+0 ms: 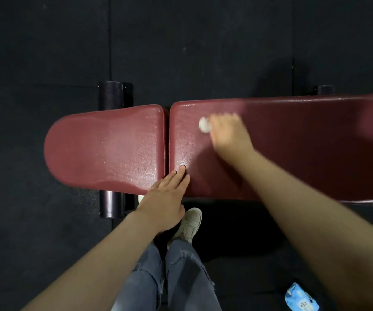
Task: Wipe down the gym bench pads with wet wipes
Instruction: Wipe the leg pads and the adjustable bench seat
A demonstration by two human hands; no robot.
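A dark red gym bench lies across the view in two pads: a rounded seat pad [104, 149] on the left and a long back pad [304, 142] on the right. A wet sheen shows on the seat pad. My right hand [228, 133] holds a white wet wipe [204, 125] against the back pad near its left end; the hand is blurred. My left hand [165, 198] rests flat with straight fingers on the near edge of the back pad, by the gap between the pads.
Black foam rollers [111, 95] [111, 204] stick out behind and in front of the seat pad. A blue wet-wipe pack [301, 299] lies on the black rubber floor at lower right. My legs in jeans and a white shoe [190, 223] stand just in front of the bench.
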